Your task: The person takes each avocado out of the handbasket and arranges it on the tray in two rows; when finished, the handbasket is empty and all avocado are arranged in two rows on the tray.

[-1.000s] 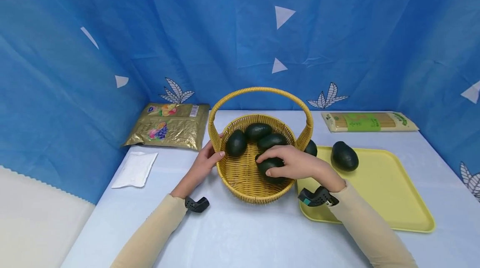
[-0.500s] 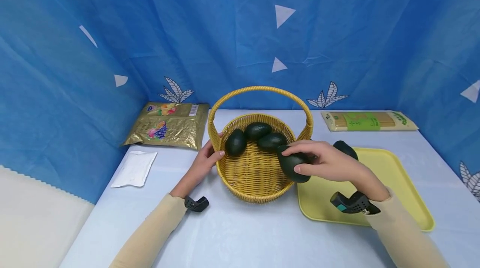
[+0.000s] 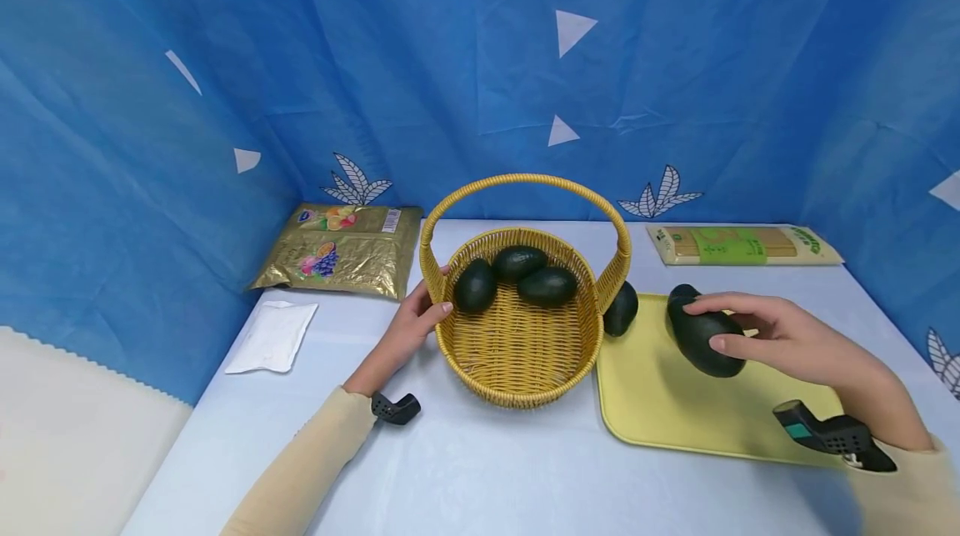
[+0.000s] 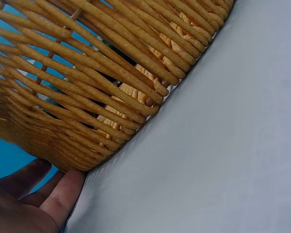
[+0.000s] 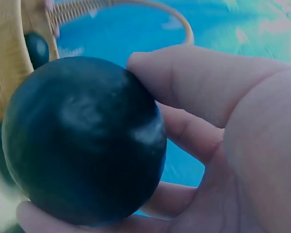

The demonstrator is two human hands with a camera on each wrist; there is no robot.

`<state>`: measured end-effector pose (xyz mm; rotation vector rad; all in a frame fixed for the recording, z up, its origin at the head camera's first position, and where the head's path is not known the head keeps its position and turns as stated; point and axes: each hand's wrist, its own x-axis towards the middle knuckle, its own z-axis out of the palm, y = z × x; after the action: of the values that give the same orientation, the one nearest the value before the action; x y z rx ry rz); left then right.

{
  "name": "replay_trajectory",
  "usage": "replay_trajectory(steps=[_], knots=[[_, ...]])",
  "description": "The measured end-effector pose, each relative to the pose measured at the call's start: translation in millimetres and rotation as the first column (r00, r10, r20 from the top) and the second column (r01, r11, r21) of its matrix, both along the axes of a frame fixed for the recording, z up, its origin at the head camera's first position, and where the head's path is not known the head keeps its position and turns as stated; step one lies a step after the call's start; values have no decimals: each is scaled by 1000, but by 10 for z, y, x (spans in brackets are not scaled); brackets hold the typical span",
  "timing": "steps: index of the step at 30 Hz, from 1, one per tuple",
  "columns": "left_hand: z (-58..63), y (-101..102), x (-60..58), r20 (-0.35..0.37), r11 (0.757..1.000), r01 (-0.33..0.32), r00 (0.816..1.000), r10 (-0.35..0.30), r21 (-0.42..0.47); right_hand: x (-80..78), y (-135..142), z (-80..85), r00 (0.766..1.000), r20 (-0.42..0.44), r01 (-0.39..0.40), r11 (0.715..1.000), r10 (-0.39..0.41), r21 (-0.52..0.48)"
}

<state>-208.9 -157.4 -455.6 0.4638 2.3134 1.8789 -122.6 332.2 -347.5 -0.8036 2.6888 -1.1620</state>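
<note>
My right hand holds a dark green avocado over the yellow tray, thumb on one side and fingers on the other. Behind it, a second avocado is mostly hidden. Another avocado lies at the tray's left end, beside the woven basket. Inside the basket, three avocados sit toward the back and left. My left hand grips the basket's left side, thumb at the rim near the handle base. In the left wrist view its fingers touch the outer wicker wall.
A gold fruit-print bag and a small white packet lie at the left. A noodle pack lies behind the tray. The basket's tall arched handle stands upright. Blue curtains close off the back and sides.
My right hand has lifted an avocado out of the basket and carried it right, over the tray. My left hand and the basket have stayed in place.
</note>
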Motion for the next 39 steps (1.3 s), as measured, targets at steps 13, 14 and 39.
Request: replay_trajectory(steps=[13, 14, 39], knots=[[19, 15, 9, -2, 1000, 5, 1000, -5, -3, -77, 733, -210, 964, 99, 245, 969, -246, 23], [22, 17, 12, 1, 1000, 4, 1000, -4, -1, -84, 761, -229, 961, 99, 256, 966, -257, 28], [12, 4, 9, 7, 1000, 6, 1000, -6, 9, -319, 993, -586, 857, 153, 448, 858, -492, 253]])
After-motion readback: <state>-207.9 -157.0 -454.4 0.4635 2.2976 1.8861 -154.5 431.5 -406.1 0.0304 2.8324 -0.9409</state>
